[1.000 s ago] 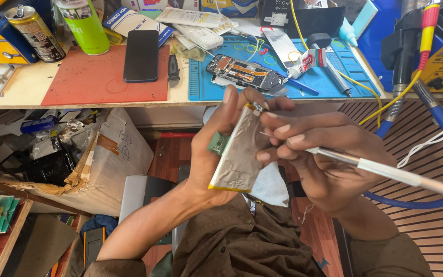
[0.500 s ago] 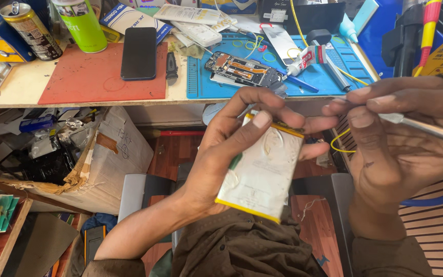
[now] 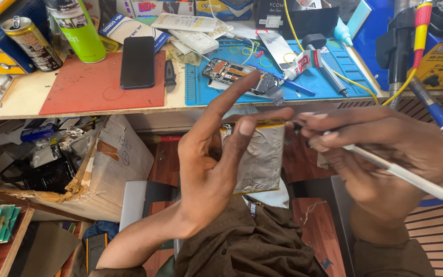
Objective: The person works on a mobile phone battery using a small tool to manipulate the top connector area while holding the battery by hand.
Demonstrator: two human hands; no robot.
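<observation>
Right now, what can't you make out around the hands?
Head view only:
- Tool tip: hidden behind the right hand fingers; the white tool runs off the right edge.
- Silver battery pouch: left edge covered by the left hand.
- Pouch terminals: too small, shaded.

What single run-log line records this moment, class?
left hand: holds silver battery | right hand: grips white tool, tip hidden near battery top | bench: black phone on red mat
</observation>
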